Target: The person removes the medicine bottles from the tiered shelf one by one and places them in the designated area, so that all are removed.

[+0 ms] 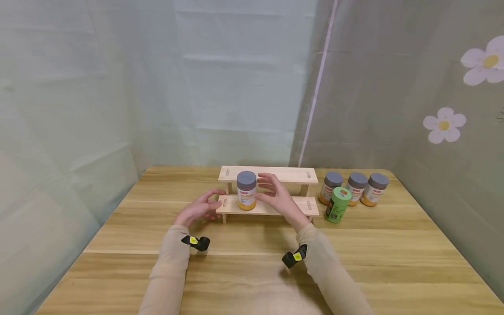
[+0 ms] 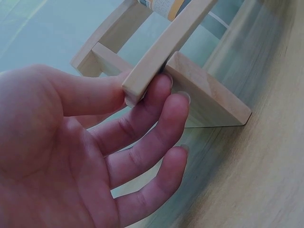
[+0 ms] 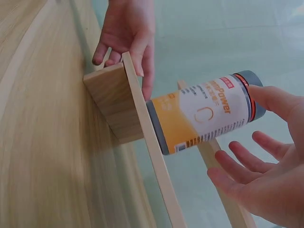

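A two-step wooden shelf (image 1: 281, 206) stands on the table, and an orange-and-white supplement bottle (image 1: 246, 194) with a grey cap is upright on its lower board. My left hand (image 1: 199, 208) pinches the left end of that board; in the left wrist view the thumb lies on top and fingertips curl underneath. To the right of the bottle is my right hand (image 1: 278, 201). In the right wrist view its thumb (image 3: 273, 99) is at the bottle's cap end, while the other fingers are spread and apart from the bottle. The bottle's base meets the lower board.
Three similar grey-capped bottles (image 1: 375, 190) stand right of the shelf. A green canister (image 1: 337, 205) is in front of them, close to the shelf's right end. The wooden table (image 1: 236, 271) is bordered by hanging curtains (image 1: 244, 87) behind and at the sides.
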`<state>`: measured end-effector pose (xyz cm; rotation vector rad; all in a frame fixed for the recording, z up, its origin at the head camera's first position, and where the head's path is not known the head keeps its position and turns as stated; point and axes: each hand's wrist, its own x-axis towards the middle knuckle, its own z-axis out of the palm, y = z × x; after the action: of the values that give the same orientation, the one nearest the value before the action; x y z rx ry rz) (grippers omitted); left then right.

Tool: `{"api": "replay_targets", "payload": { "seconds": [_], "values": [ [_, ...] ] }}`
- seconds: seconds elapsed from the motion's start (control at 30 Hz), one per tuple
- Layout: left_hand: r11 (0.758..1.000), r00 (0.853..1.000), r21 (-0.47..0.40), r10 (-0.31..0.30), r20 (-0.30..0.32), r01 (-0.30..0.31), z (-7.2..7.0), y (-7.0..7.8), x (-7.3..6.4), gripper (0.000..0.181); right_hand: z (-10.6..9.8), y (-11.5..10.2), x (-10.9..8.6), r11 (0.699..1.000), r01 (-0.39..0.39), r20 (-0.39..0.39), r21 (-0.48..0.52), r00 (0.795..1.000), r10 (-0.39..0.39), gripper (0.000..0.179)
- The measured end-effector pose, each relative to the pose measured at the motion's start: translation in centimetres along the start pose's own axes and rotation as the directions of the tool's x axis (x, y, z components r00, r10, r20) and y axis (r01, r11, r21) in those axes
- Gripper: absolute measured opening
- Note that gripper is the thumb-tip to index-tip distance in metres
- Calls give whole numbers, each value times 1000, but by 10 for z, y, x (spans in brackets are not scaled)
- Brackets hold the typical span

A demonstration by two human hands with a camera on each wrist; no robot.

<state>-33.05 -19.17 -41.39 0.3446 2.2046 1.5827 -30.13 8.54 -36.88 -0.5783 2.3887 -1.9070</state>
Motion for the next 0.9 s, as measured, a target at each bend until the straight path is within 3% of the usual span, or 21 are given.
{"api": "replay_targets", "payload": {
  "seconds": [0.27,0.57,0.9],
  "values": [
    [1000,1000,-20,-6,-2,6,-1,-2,-2,49,18,2,7,998,-35,1,55,999,36,62],
    [1000,1000,-3,20,16,-20,1,-1,1,47,28,5,10,996,-44,-75,83,996,50,66],
    [1000,1000,-7,15,7,-15,0,-2,2,46,27,6,12,1000,-29,-91,5,995,29,60]
  ]
}}
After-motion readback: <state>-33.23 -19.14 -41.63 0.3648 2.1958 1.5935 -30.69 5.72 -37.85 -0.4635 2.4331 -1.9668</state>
